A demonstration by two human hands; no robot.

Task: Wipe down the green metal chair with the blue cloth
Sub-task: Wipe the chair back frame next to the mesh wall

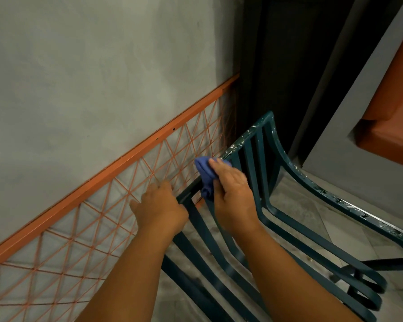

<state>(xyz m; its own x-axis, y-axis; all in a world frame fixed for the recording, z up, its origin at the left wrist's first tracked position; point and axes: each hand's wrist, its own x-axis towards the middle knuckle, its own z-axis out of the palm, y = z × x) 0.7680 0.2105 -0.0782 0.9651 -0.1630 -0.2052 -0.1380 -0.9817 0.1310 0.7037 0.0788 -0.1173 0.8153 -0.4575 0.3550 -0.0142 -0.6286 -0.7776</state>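
Green metal chair (pixel 254 228), slatted, against orange mesh railing (pixel 102 182); paint-flecked armrest apparently unwiped, slats too. Left hand (pixel 159 209) curled round the backrest's top rail. Right hand (pixel 234 194), fingers pressing bunched blue cloth (pixel 204 175) onto that rail.

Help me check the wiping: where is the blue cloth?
In the head view, the blue cloth sits at centre, held by the right hand against the green chair's backrest top rail.
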